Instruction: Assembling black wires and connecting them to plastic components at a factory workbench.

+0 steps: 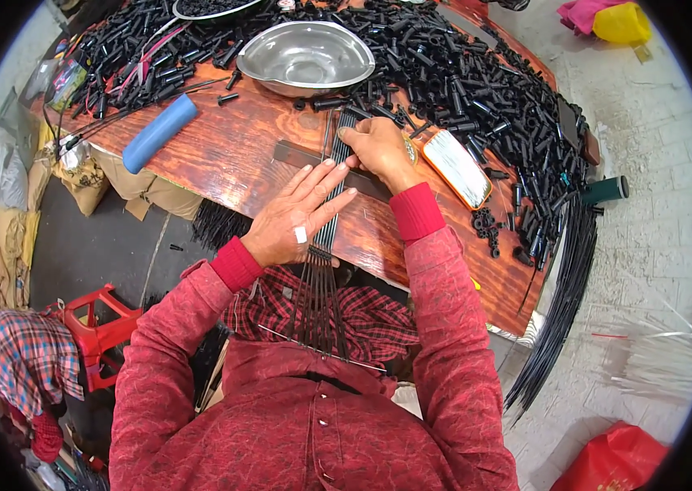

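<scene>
A bundle of thin dark rods point(313, 299) runs from the table over its front edge toward my lap, fanning out at the near end. My left hand point(293, 217) lies across the rods with its fingers stretched out; a small white patch shows on it. Farther up, my right hand point(383, 154) has its fingers curled in a pinch at the rods' far part. The fingertips there are partly hidden. Under the rods lies a flat dark bar point(297, 154). A thin pale stick point(321, 348) crosses the fanned ends near my jacket.
Many short black tubes point(460, 74) are heaped along the table's far and right sides. Around the hands are a steel bowl point(309, 57), a blue cylinder point(160, 133) and an orange-rimmed white case point(456, 168). A red stool point(100, 327) stands at the left.
</scene>
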`<state>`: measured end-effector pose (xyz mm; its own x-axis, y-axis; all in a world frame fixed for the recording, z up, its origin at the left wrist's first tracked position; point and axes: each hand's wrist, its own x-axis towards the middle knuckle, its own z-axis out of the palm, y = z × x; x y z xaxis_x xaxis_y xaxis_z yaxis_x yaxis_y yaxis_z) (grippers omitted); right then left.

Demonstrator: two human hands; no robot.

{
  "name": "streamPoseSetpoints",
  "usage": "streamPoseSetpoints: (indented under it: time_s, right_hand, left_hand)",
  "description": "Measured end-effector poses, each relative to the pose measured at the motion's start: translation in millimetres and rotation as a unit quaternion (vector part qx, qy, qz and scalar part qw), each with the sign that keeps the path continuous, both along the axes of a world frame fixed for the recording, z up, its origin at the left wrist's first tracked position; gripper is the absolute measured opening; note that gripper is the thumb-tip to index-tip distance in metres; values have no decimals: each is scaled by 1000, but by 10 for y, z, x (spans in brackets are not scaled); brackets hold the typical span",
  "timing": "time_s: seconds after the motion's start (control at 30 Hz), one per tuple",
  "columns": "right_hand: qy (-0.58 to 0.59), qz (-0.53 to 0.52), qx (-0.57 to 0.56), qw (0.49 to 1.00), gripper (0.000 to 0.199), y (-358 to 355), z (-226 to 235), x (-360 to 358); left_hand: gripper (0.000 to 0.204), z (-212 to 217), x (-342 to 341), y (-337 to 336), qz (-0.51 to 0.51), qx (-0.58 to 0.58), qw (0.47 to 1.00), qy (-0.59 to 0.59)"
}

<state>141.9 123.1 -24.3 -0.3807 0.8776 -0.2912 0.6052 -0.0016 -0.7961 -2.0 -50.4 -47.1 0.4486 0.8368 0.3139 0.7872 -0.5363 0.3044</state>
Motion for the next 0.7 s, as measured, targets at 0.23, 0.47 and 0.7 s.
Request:
streamPoseSetpoints:
  time_s: [0.23, 0.47, 0.7]
  right_hand:
    - [8, -2, -25, 1000, 36, 12, -50, -13]
    - [2, -21, 18, 1000, 35, -103, 46, -117]
    - [59, -52, 77, 994, 36, -110, -54, -102]
  left_hand:
    - [112, -44, -19, 27, 8, 15, 999, 31]
    - [111, -55, -40, 4, 15, 19, 1000, 19]
    - [106, -52, -34, 43, 7, 25, 999, 28]
